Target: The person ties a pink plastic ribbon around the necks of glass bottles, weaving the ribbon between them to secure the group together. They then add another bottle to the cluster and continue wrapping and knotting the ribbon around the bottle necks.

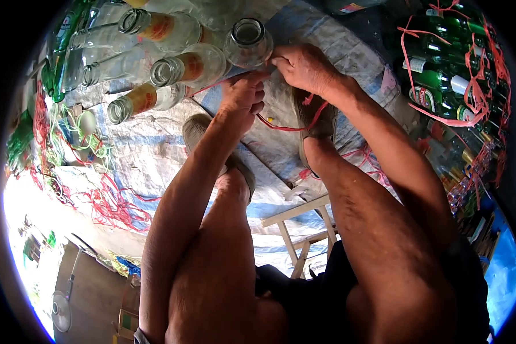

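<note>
My left hand (242,98) is closed around a red plastic string (284,127). One stretch of the string runs left from it to the clear glass bottles, and a loose length curves right toward my shoe. My right hand (305,67) is pinched beside a clear bottle (249,45) with an open mouth; whatever is between its fingertips is hidden. The two hands nearly meet below this bottle. To the left lie a bottle with an orange label (190,66), another labelled bottle (140,102) and several more, grouped with their mouths toward me.
Green bottles (436,74) bound with red string stand at right. Tangled red string (114,203) and pale green string (80,135) lie at left on a white-and-blue sheet (155,143). A small wooden stool (295,212) stands between my legs.
</note>
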`<state>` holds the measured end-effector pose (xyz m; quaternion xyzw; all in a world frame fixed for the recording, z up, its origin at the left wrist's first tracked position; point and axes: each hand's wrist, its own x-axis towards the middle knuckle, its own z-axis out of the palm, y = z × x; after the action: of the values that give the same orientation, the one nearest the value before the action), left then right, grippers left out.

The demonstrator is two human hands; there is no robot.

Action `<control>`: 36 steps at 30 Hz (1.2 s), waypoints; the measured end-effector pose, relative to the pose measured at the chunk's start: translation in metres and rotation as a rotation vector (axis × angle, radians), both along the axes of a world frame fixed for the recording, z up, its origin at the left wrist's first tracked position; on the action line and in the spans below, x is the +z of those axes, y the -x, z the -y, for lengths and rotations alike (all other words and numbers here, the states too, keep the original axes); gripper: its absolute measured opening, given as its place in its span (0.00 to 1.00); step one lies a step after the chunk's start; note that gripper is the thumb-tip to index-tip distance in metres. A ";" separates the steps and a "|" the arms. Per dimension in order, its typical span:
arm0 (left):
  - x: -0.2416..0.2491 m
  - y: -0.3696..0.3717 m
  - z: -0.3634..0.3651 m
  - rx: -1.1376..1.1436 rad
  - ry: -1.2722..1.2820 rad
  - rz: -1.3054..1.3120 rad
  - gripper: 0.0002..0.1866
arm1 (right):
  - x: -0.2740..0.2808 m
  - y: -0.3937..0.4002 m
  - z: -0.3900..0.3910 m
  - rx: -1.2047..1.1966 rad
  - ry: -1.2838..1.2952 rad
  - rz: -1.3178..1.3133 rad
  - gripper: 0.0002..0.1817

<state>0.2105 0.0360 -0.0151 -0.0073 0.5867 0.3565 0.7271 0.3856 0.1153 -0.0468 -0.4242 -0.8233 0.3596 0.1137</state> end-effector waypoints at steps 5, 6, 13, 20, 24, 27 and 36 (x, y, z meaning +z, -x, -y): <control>0.008 0.010 0.002 0.078 -0.017 -0.032 0.05 | -0.021 0.004 -0.020 0.124 -0.178 0.001 0.08; 0.008 0.010 0.003 0.088 -0.011 -0.036 0.02 | -0.017 0.005 -0.017 0.081 -0.127 -0.028 0.08; -0.002 0.015 0.006 0.073 -0.040 -0.014 0.06 | -0.002 0.003 -0.019 0.037 0.081 -0.014 0.08; -0.002 0.012 0.009 0.090 -0.015 0.010 0.03 | 0.024 0.006 -0.020 0.062 0.066 -0.064 0.08; 0.006 0.010 0.007 0.102 0.002 -0.025 0.04 | 0.025 0.009 -0.018 0.024 0.061 -0.095 0.08; 0.011 0.010 0.004 0.105 0.002 -0.053 0.03 | 0.027 0.009 -0.023 0.068 0.067 -0.073 0.09; 0.013 0.011 0.004 0.106 0.024 -0.116 0.03 | 0.027 0.007 -0.030 0.116 0.052 0.010 0.08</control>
<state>0.1991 0.0317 -0.0026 -0.0263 0.6310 0.3875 0.6716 0.3781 0.1451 -0.0195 -0.3803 -0.8375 0.3847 0.0772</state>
